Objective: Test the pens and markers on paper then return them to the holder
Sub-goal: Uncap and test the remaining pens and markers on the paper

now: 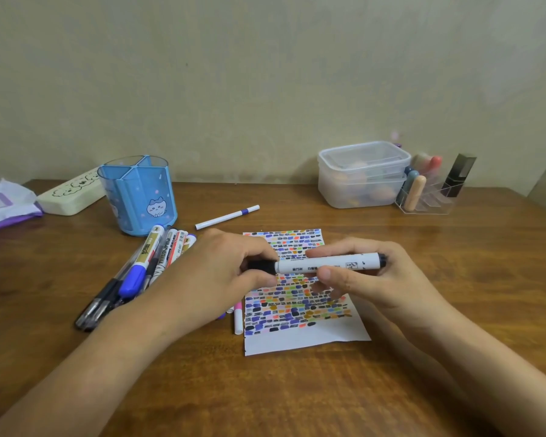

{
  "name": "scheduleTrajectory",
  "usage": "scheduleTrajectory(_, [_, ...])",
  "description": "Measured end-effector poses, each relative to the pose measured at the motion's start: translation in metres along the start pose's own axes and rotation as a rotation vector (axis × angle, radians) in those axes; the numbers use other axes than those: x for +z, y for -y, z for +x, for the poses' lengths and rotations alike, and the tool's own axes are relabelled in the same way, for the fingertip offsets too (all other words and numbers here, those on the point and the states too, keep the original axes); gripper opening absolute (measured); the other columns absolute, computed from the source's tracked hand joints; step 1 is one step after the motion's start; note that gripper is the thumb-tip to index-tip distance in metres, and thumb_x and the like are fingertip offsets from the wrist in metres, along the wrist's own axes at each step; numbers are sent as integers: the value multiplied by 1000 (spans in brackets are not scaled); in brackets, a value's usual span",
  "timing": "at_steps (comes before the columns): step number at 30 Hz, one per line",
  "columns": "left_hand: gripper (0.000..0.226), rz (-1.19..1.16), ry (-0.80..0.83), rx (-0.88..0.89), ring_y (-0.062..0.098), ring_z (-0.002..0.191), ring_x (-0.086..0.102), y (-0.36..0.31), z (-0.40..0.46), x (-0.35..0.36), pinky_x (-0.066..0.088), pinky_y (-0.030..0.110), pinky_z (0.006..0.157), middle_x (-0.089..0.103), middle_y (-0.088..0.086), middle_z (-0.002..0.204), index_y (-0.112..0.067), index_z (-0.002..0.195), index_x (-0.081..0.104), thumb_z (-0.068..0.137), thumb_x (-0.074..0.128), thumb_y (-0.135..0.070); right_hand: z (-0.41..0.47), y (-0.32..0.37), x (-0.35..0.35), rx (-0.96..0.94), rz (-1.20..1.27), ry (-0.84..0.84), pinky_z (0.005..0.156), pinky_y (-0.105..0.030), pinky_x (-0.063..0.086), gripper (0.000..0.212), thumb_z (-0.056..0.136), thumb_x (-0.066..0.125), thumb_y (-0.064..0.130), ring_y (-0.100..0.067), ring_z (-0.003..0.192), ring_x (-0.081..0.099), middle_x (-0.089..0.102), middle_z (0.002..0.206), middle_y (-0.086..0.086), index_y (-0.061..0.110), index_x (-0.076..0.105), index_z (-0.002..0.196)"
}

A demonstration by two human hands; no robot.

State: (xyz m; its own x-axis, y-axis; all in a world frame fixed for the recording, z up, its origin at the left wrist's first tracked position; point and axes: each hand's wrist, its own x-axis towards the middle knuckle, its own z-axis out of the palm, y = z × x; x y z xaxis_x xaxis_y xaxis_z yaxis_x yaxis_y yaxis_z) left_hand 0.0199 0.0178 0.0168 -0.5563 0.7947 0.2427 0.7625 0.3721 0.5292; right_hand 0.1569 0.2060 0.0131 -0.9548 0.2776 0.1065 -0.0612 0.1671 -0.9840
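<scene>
A white marker with a black cap (300, 267) lies level between both hands above the paper (300, 337). My left hand (215, 279) pinches the black cap end. My right hand (372, 279) holds the white barrel with fingers and thumb. The paper is covered with rows of coloured test marks, with a bare white strip at its near edge. The blue divided holder (139, 193) with a cat picture stands at the back left and looks empty. A pile of several pens and markers (139, 269) lies left of my left hand.
A thin white pen with a purple band (227, 217) lies behind the paper. A pink-tipped pen (238, 318) lies at the paper's left edge. Back right stand clear plastic boxes (363, 175) and an acrylic organiser (429, 197). A power strip (73, 193) and a wipes pack (4, 203) lie far left.
</scene>
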Motion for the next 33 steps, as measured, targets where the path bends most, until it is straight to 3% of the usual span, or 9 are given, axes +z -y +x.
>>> scheduleTrajectory(4, [10,-45,22,1,1,79,58,-2,0,-2,41,11,64,68,-17,78,-34,94,74,85,75,-29,0,-1,1,-2,22,-5,66,-21,56,25,72,80,22,-20,82,74,78,94,-6,20,82,96])
scheduleTrajectory(7, [11,-60,32,-10,-2,71,56,-3,0,-3,41,11,62,65,-27,83,-35,93,73,85,76,-29,0,-1,1,-11,15,-2,66,-22,55,26,70,81,26,-19,82,75,78,95,-5,23,82,95])
scheduleTrajectory(13, [10,-16,-7,-31,-4,70,57,-4,0,2,38,14,58,63,-30,76,-31,91,76,83,78,-26,0,-8,3,-11,38,-12,71,-26,56,24,75,80,19,-24,86,75,78,97,-9,18,81,99])
scheduleTrajectory(16, [12,1,-7,-38,-8,68,53,-4,0,5,31,17,54,61,-27,69,-34,94,76,84,77,-28,0,-9,4,3,54,-30,70,-25,56,22,77,78,20,-23,84,76,79,94,-9,16,81,98])
scheduleTrajectory(18, [18,1,-5,-16,-8,68,53,-5,-1,6,33,22,56,60,-23,66,-39,100,74,84,76,-29,1,-9,4,12,59,-47,67,-21,55,18,80,76,20,-19,81,76,79,90,-9,14,81,96])
scheduleTrajectory(21, [26,-21,-16,55,-1,70,55,-8,-3,8,40,21,59,61,-16,70,-45,109,69,84,73,-43,2,-9,4,4,21,-29,66,-22,55,13,84,75,23,-18,76,75,78,85,-9,13,80,91])
scheduleTrajectory(26, [22,131,-9,178,4,82,52,-12,-7,13,40,23,64,55,-16,83,-35,94,65,91,58,-55,3,-12,7,-16,-10,0,66,-28,55,24,80,76,29,-16,67,70,76,78,-8,14,75,98])
scheduleTrajectory(30, [22,200,-42,61,3,80,52,-6,-3,-3,40,24,62,51,-18,83,-39,104,62,90,52,-53,10,-13,2,10,5,-93,61,-27,57,43,78,73,33,-16,66,70,75,78,-8,16,65,116])
scheduleTrajectory(33, [29,293,-77,-77,4,71,51,4,-4,-19,36,25,54,51,-14,76,-49,123,45,97,53,-40,12,-15,-3,22,-113,-127,63,-24,57,25,91,65,29,-14,69,71,77,83,-5,22,66,115])
